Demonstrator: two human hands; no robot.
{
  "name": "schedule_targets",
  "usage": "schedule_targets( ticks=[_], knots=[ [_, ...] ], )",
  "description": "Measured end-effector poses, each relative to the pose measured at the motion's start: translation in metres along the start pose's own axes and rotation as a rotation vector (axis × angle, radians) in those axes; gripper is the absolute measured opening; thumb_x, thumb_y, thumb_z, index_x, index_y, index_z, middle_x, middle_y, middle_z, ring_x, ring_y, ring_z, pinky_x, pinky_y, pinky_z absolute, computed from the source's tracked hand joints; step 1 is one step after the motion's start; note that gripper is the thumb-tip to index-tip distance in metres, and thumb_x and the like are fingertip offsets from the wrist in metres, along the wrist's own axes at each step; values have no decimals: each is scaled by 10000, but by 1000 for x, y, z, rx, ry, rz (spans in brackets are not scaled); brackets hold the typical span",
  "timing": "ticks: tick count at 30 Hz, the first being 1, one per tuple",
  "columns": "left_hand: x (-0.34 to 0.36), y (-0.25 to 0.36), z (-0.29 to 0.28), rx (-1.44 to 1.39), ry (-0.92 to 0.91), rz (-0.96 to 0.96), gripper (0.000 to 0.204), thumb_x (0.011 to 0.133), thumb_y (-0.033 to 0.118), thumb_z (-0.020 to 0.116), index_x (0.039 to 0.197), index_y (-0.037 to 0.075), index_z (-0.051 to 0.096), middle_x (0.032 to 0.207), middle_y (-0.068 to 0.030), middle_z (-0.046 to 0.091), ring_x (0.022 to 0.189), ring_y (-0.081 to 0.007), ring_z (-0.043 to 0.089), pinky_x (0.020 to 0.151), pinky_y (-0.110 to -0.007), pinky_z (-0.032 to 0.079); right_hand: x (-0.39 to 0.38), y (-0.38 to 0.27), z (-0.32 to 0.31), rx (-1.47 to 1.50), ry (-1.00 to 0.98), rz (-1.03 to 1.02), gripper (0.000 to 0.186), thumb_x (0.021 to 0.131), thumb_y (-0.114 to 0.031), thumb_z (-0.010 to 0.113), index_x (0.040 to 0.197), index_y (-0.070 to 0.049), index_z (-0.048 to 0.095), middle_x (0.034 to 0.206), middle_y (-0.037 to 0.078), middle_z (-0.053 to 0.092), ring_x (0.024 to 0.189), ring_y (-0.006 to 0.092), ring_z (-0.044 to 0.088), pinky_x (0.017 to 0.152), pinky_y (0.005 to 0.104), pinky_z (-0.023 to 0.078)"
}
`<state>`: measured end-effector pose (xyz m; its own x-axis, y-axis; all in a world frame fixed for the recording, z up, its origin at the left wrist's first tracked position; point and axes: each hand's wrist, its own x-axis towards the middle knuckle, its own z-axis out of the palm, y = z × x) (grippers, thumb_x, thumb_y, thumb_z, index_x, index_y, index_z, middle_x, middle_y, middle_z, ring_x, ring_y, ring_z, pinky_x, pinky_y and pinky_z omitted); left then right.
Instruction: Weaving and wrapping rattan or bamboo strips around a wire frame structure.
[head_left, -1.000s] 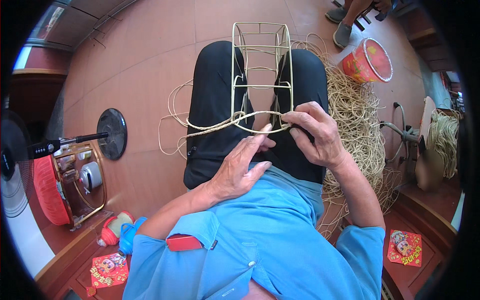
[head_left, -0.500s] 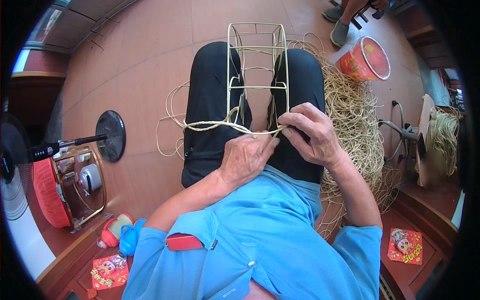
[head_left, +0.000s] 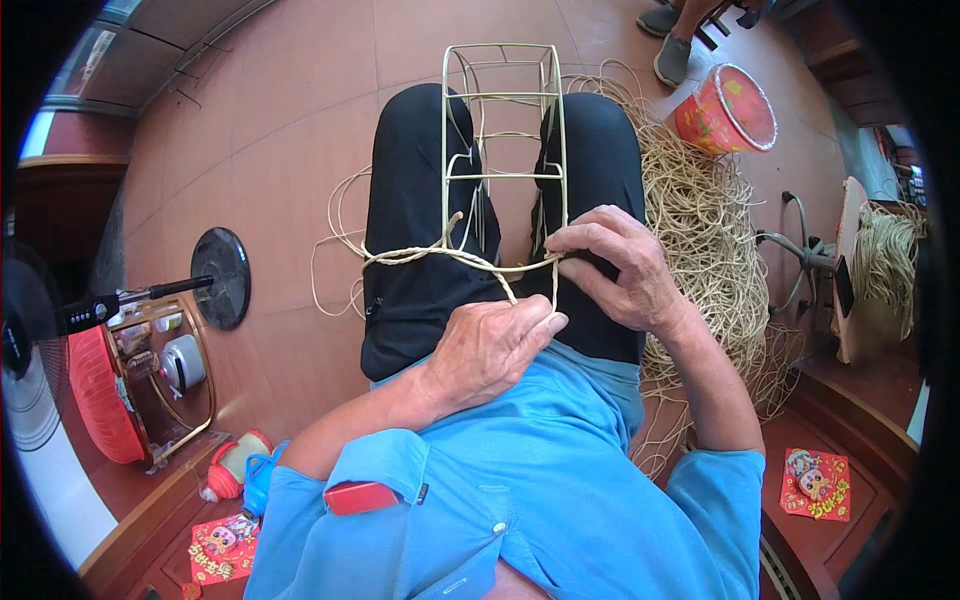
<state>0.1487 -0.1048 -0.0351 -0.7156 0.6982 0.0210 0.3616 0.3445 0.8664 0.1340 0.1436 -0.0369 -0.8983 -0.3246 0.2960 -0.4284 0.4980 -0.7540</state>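
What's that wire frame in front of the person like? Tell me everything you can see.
The wire frame is a pale, open, box-like skeleton of thin rods, perhaps painted metal, joined by crossbars. It sits between the black-trousered knees, its length extending forward. Twisted pale cord crosses its near end, where the right hand pinches near a corner.

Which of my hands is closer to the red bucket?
Right: your right hand is below and left of the bucket in the picture; your left hand is lower and farther left.
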Motion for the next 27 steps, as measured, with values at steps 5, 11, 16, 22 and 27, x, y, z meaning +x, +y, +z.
schedule_targets(
  ticks=[5, 11, 16, 22, 27],
  knots=[
    [-11, 14, -36, -318, -93, -161, 253, 1165, 245, 629, 1055, 34, 716, 773, -63, 616, 652, -180, 615, 637, -344, 495, -3, 1, 9, -52, 45, -25, 297, 861, -146, 929, 1129, -100, 809, 1019, 62, 757, 921, 256, 724, 801, 389, 589],
    [-67, -5, -92, -214, 11, -484, 287, 1120, 284, 721, 1001, 24, 742, 728, 43, 598, 711, -82, 603, 629, -305, 488, -6, 5, 19, -79, 183, -70, 227, 867, -129, 926, 1068, -123, 820, 942, 34, 758, 837, 230, 719, 738, 370, 562],
    [-157, -80, -139, 445, 88, -759, 294, 1013, 271, 788, 942, -9, 733, 754, -91, 694, 682, -178, 657, 653, -372, 525, -7, 4, 16, -122, 188, -71, 191, 882, -144, 917, 1023, -108, 793, 933, 41, 739, 814, 235, 696, 719, 369, 536],
    [-452, -219, -263, 912, 90, -1222, 464, 964, 463, 762, 1086, 19, 812, 1034, -287, 787, 1019, -484, 763, 897, -569, 575, -3, 3, 19, -92, 187, -76, 177, 892, -146, 910, 1004, -103, 780, 927, 44, 717, 808, 240, 681, 718, 369, 536],
    [-632, -211, -392, 973, 131, -1680, 545, 937, 469, 784, 1184, -15, 817, 1215, -302, 785, 1169, -437, 776, 972, -539, 593, -7, 16, 23, -2, 207, -66, 174, 890, -134, 908, 998, -94, 778, 933, 48, 721, 814, 237, 686, 723, 370, 538]
  ],
)
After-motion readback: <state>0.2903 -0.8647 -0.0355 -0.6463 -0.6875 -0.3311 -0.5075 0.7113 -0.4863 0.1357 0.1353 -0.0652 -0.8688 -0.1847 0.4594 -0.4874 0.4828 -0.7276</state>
